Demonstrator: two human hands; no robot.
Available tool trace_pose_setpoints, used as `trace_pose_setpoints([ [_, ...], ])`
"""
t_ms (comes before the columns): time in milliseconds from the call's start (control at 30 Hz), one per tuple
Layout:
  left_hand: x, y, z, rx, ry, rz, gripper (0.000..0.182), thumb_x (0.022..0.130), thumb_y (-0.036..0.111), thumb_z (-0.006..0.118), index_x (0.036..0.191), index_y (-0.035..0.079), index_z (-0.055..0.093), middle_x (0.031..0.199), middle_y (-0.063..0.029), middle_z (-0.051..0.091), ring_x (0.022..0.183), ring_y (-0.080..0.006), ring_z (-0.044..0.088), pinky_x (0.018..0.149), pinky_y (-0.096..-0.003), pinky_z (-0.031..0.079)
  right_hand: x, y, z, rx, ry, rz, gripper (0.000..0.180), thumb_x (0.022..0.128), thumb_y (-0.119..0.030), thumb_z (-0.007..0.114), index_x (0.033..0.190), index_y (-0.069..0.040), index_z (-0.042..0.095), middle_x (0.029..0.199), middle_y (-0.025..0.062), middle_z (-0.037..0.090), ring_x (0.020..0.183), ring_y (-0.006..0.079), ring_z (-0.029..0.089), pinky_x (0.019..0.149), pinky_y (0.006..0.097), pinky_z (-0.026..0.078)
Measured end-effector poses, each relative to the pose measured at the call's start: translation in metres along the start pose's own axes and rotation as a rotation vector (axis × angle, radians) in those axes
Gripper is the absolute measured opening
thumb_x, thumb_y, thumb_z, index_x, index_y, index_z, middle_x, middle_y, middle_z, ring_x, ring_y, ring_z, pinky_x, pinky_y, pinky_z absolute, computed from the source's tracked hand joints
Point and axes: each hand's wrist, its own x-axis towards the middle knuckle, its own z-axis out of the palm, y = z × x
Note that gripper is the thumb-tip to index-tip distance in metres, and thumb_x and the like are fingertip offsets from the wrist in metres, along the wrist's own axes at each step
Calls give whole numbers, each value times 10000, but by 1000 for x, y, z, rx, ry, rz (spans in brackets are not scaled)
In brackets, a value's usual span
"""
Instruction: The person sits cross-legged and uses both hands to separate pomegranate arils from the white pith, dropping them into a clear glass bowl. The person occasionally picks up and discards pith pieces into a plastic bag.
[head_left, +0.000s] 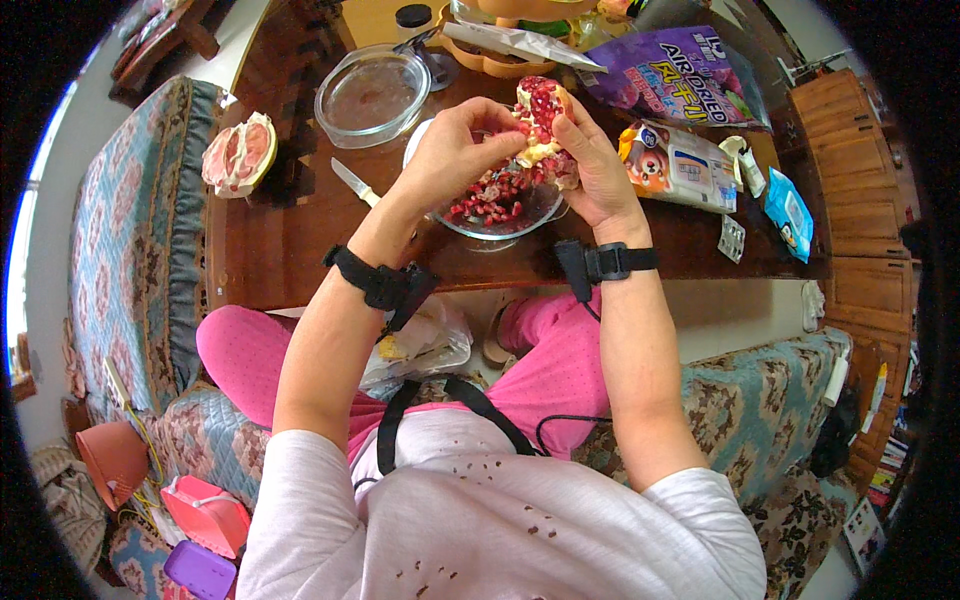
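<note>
My right hand (600, 169) holds a broken piece of pomegranate (541, 112) upright, its red arils and pale yellow membrane showing. At the left edge of that piece, my left hand (465, 146) pinches among the arils with thumb and fingers; whatever lies between the fingertips is too small to make out. Below both hands sits a clear glass bowl (499, 235) with many loose pomegranate arils (491, 199) in it. Part of its far side is hidden by my hands. A white rim (415, 142) shows behind my left wrist.
Left of the bowl lie a knife (351, 178) and a peeled-open pomelo half (241, 155). A glass dish (373, 97) and an orange tray (491, 66) stand farther back. To the right are a purple snack bag (660, 79), a wipes pack (679, 169) and a blue packet (787, 217).
</note>
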Motion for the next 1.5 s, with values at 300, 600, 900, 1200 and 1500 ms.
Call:
trace_pose_setpoints([
  [300,1,0,-9,-249,36,-149,298,966,208,612,1187,10,590,1058,-37,644,934,-91,617,750,-232,536,-2,-4,5,-7,14,24,560,890,-256,728,1378,-106,500,1186,9,628,974,94,632,799,237,536],
  [600,1,-7,-1,-376,41,-159,400,921,264,656,1204,-13,603,987,-59,679,839,-112,628,734,-257,525,1,-2,0,17,-10,10,564,884,-228,733,1377,-93,494,1197,29,626,988,115,637,827,249,533],
  [900,1,-12,-6,-135,-30,-214,403,927,364,663,1046,-18,707,836,-27,670,740,-81,572,678,-254,482,0,-6,5,-18,-4,38,476,934,-243,665,1351,-74,509,1155,42,643,996,120,640,820,269,545],
  [1200,2,-5,-9,-77,164,-173,313,920,258,684,929,-55,685,823,-49,688,722,-83,594,654,-238,486,8,10,2,-331,104,-89,452,1010,-406,526,1233,-17,588,1098,45,666,978,100,618,874,258,494],
  [1500,6,-12,-1,-78,28,-107,308,914,215,687,1102,-21,630,937,-52,690,838,-117,654,750,-276,549,6,6,0,-266,193,-23,464,1008,-498,466,1164,-81,596,1016,0,676,803,58,639,599,200,498],
])
